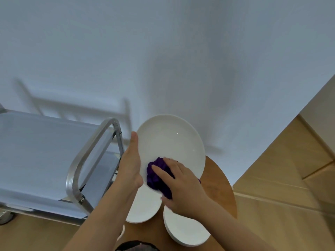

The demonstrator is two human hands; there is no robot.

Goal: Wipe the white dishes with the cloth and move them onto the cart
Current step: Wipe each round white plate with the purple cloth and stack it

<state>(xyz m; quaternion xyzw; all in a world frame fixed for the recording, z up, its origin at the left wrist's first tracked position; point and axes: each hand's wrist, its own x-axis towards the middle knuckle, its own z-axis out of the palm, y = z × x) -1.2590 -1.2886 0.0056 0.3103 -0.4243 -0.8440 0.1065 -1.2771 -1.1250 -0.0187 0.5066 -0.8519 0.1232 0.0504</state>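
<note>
A large white plate (171, 142) is held up and tilted above a round wooden table (219, 185). My left hand (131, 162) grips its left rim. My right hand (179, 185) presses a bunched purple cloth (155, 176) against the plate's lower face. On the table below lie more white plates: one (145, 209) under my left wrist and a stack (183, 230) under my right forearm. The metal cart (39, 156) stands to the left with a bare top shelf.
The cart's curved steel handle (85, 156) rises between the shelf and my left hand. A white wall fills the upper view. Wooden floor runs to the right and below the cart, and a cart wheel (6, 217) shows at the far left.
</note>
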